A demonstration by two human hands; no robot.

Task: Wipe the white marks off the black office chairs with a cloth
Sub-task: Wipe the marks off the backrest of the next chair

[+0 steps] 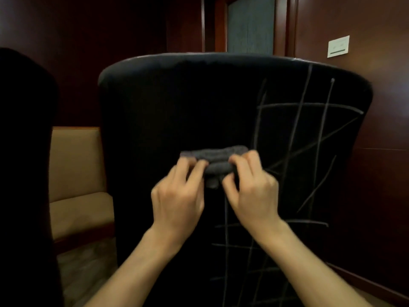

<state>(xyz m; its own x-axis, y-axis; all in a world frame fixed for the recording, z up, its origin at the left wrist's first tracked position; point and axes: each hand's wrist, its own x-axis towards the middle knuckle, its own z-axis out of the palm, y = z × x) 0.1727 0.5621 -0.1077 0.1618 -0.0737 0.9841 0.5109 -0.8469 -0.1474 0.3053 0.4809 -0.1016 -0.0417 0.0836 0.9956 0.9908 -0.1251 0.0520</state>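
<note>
The back of a black office chair (pixel 168 111) fills the middle of the view. White marks (pixel 296 134) cross its right half in long straight lines, from near the top down to the bottom edge; the left half looks plain black. A folded grey cloth (pixel 218 158) is held in front of the chair back at mid height. My left hand (pixel 179 196) pinches its left end and my right hand (pixel 252 189) pinches its right end, fingers curled round the folds.
A second black chair back (pixel 26 173) stands close at the far left. Between the two chairs a tan upholstered seat (pixel 77 173) shows. Dark wood-panelled walls, a door (pixel 250 23) and a white wall plate (pixel 338 46) lie behind.
</note>
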